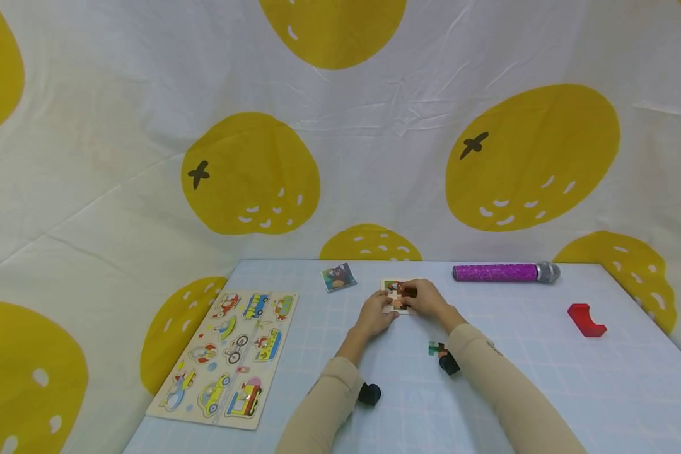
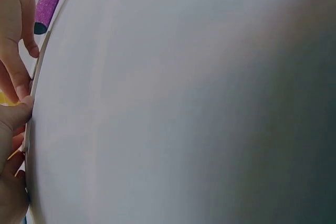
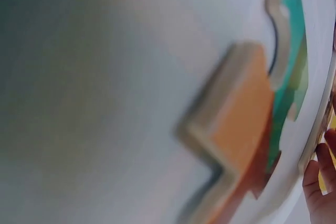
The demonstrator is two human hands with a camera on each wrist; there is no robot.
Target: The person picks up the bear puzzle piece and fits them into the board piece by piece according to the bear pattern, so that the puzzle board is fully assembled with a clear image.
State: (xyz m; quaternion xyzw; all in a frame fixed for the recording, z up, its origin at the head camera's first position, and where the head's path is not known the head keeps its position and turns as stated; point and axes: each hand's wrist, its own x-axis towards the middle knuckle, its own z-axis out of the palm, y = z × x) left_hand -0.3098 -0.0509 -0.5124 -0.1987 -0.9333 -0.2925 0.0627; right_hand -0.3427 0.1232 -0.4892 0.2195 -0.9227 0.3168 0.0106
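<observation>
both forearms wear snug beige long sleeves reaching the wrists; a small black camera unit is strapped under each wrist; left hand (image 1: 374, 315) and right hand (image 1: 428, 299) bare.

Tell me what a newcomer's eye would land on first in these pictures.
First, the white backdrop cloth printed with big yellow oranges behind the pale blue table. Next, the glittery purple microphone with a silver head at the table's far edge, right of centre, and the small red plastic block nearer the right side. Mid-table, the left hand and right hand work a small square jigsaw puzzle, with a wooden vehicle puzzle board at the left edge.
</observation>
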